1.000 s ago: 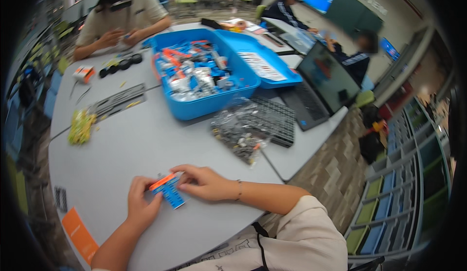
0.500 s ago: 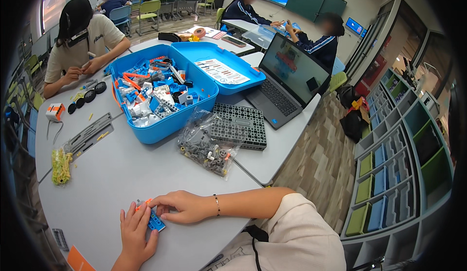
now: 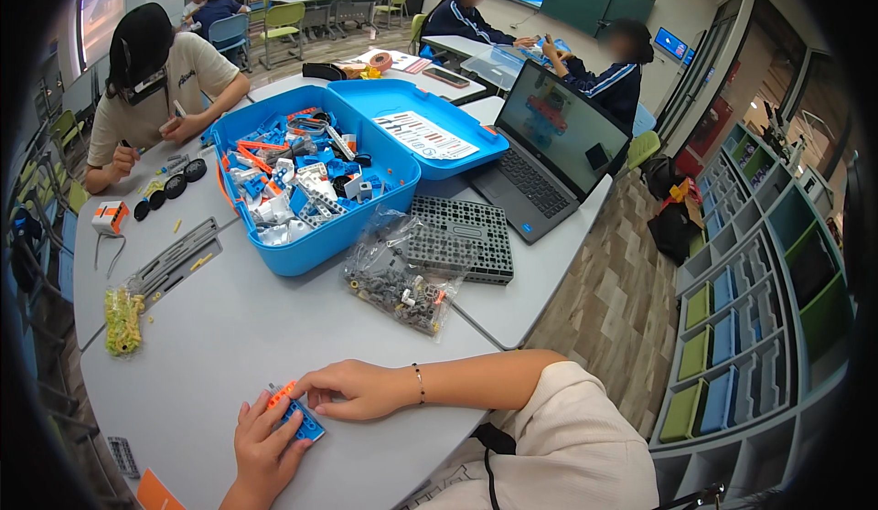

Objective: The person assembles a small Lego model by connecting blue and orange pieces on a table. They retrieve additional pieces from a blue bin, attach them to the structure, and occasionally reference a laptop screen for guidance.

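Low on the table, a small blue and orange building-block assembly (image 3: 310, 428) lies between my hands, with a grey bit at its far end. My left hand (image 3: 262, 446) grips its left side, fingers along the top and thumb at the near edge. From the right, my right hand (image 3: 355, 389) bends over it, fingertips pressed on the orange part. The fingers partly cover the assembly. Beyond my hands lie a clear bag of small grey parts (image 3: 398, 292) and a bag of yellow-green pieces (image 3: 123, 322).
A blue bin (image 3: 338, 254) full of building pieces stands mid-table, beside an open laptop (image 3: 526, 185) and a dark studded baseplate stack (image 3: 465, 240). Grey beams (image 3: 178, 258), black wheels (image 3: 174, 186) and a white-orange block (image 3: 111, 218) lie left. Across sits a person (image 3: 160, 98).
The view has shifted slightly, while my hands stay on the assembly and more of its orange part shows. The person across has moved their hands apart, a small item in each.
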A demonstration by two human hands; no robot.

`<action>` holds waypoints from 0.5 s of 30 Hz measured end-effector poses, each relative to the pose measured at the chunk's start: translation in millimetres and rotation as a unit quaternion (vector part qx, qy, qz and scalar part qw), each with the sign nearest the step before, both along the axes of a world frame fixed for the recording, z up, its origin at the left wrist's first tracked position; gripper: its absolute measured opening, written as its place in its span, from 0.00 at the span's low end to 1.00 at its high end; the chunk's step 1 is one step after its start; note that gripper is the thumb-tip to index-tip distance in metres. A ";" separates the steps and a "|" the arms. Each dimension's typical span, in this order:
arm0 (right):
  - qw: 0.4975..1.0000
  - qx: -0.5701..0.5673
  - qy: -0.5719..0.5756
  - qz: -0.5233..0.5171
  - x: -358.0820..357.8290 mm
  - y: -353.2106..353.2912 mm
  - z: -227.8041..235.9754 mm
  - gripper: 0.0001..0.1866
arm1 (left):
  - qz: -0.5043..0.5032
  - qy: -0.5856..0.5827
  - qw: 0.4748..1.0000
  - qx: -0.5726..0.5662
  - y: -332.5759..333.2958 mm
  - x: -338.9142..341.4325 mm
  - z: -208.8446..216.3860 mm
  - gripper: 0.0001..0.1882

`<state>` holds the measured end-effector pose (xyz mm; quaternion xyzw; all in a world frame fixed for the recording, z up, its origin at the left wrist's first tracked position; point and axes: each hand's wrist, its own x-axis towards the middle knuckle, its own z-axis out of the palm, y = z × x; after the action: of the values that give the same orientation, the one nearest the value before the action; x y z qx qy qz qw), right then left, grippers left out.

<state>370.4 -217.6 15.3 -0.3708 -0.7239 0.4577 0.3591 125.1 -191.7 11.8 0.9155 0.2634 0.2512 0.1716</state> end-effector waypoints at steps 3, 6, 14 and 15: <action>1.000 0.005 0.003 0.009 1.6 0.6 -0.3 0.18 | 0.004 -0.016 1.000 -0.001 -0.1 0.2 -1.1 0.20; 1.000 0.003 0.002 0.013 2.0 1.5 -1.2 0.18 | 0.004 -0.037 0.999 -0.007 0.5 -0.1 -2.1 0.18; 1.000 0.017 -0.006 0.022 2.9 1.4 -1.8 0.19 | 0.003 -0.062 0.998 -0.020 1.4 -1.1 -4.2 0.16; 1.000 0.023 -0.006 0.021 3.0 1.4 -1.6 0.19 | 0.002 -0.061 0.998 -0.010 1.6 -1.3 -4.5 0.16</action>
<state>373.4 -216.2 13.8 -0.3499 -0.7439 0.4462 0.3536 123.8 -190.1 7.3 0.8963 0.2569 0.3039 0.1958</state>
